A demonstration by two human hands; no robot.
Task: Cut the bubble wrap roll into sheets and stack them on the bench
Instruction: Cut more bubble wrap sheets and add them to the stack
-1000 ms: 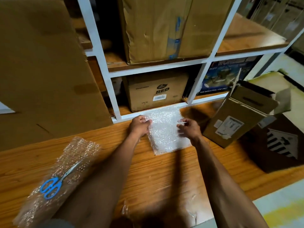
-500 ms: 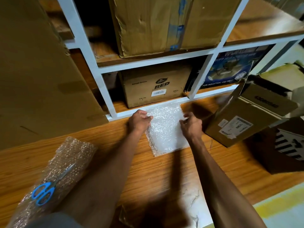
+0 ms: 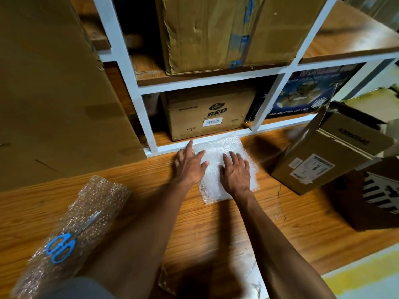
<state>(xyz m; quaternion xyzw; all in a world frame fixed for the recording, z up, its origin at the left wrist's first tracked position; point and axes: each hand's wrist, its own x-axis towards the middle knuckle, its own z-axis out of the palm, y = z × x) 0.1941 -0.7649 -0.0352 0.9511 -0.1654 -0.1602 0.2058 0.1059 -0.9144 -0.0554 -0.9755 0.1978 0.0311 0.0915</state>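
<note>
Both hands, left hand (image 3: 190,167) and right hand (image 3: 236,174), are pressing flat-fingered, gripping nothing, on the stacked bubble wrap sheets (image 3: 224,152) at the bench (image 3: 216,229) back. The bubble wrap roll (image 3: 86,214), carrying the scissors (image 3: 64,242), is awaiting further cutting.

The left hand (image 3: 190,167) and right hand (image 3: 236,173) lie flat on the stack of bubble wrap sheets (image 3: 218,147) and hide its middle, so the number of sheets cannot be told. The bubble wrap roll (image 3: 71,229) runs out of view at the lower left edge, and the scissors (image 3: 67,240) lying on it show blurred blades. The open carton (image 3: 326,160) at the right has a motion-blurred flap and a label too small to read, and the dark box (image 3: 371,195) beside it is cut off by the right edge.
</note>
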